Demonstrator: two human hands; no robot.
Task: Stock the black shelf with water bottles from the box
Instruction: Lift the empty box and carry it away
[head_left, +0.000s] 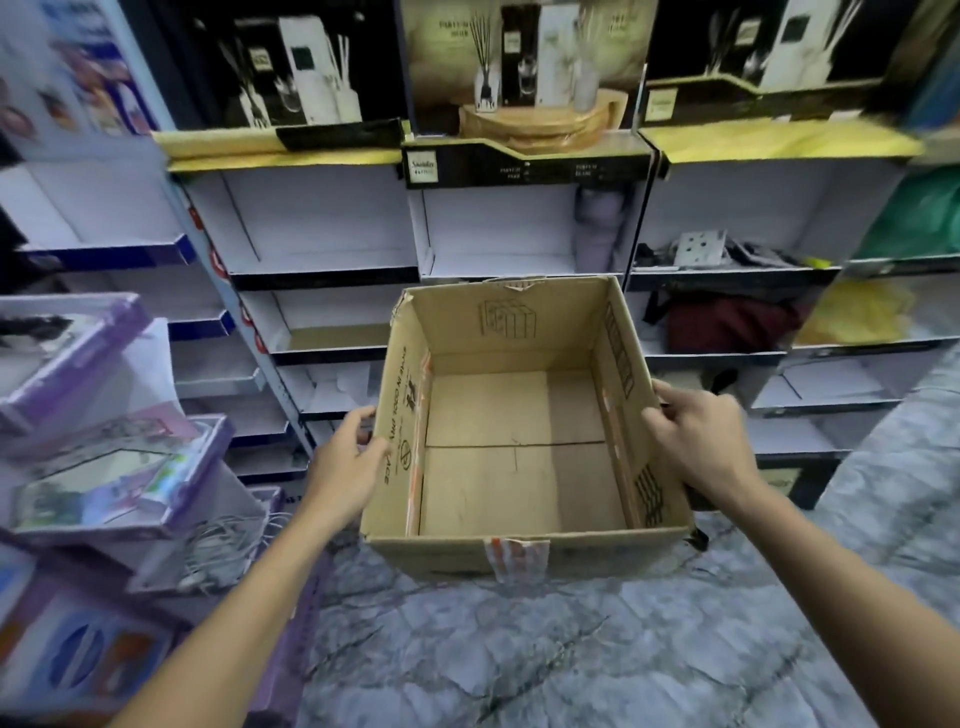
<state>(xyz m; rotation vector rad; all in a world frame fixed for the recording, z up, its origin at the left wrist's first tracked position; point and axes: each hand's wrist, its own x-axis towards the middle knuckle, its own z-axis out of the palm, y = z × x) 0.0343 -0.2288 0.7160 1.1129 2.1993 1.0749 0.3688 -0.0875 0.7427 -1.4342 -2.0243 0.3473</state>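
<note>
I find the cardboard box in front of the black shelf, open top toward the camera, its bare bottom panels in view. The left hand grips the box's left wall, fingers curled at the outer side and thumb over the rim. The right hand grips the right wall the same way. At the right of the shelf's middle compartment stands a pale lilac bottle, blurred; I cannot tell whether there is more than one. Marbled floor lies below the box; I cannot confirm contact.
</note>
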